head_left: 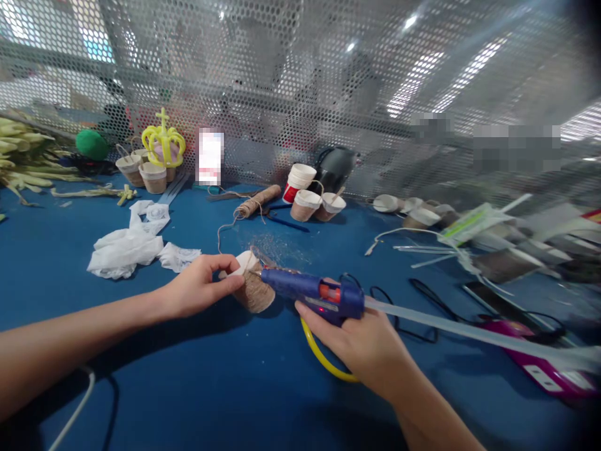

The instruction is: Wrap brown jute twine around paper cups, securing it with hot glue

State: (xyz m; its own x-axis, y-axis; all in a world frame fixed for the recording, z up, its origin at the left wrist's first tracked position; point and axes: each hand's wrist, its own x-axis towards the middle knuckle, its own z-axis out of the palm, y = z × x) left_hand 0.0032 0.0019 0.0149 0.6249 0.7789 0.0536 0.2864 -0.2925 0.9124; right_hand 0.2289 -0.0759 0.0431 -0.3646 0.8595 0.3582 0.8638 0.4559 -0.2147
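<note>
A small cup wrapped in brown twine (256, 293) lies tilted near the middle of the blue table. The fingers of my left hand (206, 285) pinch its white rim part from the left. My right hand (366, 344) is wrapped round a blue glue gun (300, 287), whose tip points left and meets the cup's side, as far as I can see. A long clear glue stick (436, 322) runs out of the gun's back to the right. Behind the cup, a strand of twine leads to a twine roll (259, 200).
White lace and cloth (124, 250) lie at the left. Several small cups (305, 205) stand at the back. A black cable (436, 300), a phone (502, 307) and a purple power strip (535, 363) lie right, before a perforated metal screen (282, 81).
</note>
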